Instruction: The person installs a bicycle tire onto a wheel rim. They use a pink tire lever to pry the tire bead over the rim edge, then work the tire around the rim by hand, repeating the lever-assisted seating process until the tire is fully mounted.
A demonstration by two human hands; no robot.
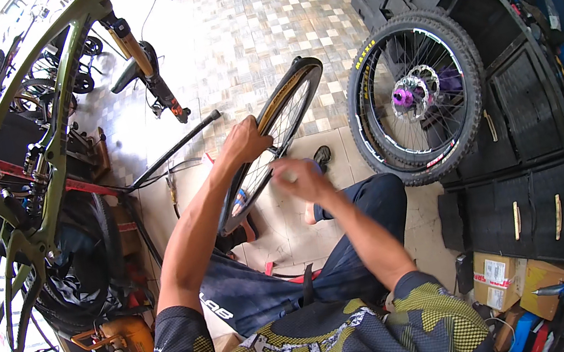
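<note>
Best to steady the narrow, thin-spoked bicycle wheel (279, 151), tilted before the dark-trousered legs (375, 212), with left hand (245, 142) curled firmly over the black-and-tan tyre (310, 74); move right hand (299, 177), too blurred to tell whether gripping anything, gently beside the spokes (294, 108).

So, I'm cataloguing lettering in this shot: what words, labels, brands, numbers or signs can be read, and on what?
I won't copy wording, but here is where it stands:
Knobby wheels at right: bold yellow sidewall lettering, legible.
Jersey: white lettering, distorted by folds, and a round badge.
Trousers: large white letters, left thigh.
Tyre in the left hand: sidewall lettering, too small.
Cardboard box: white labels, print too small.
</note>
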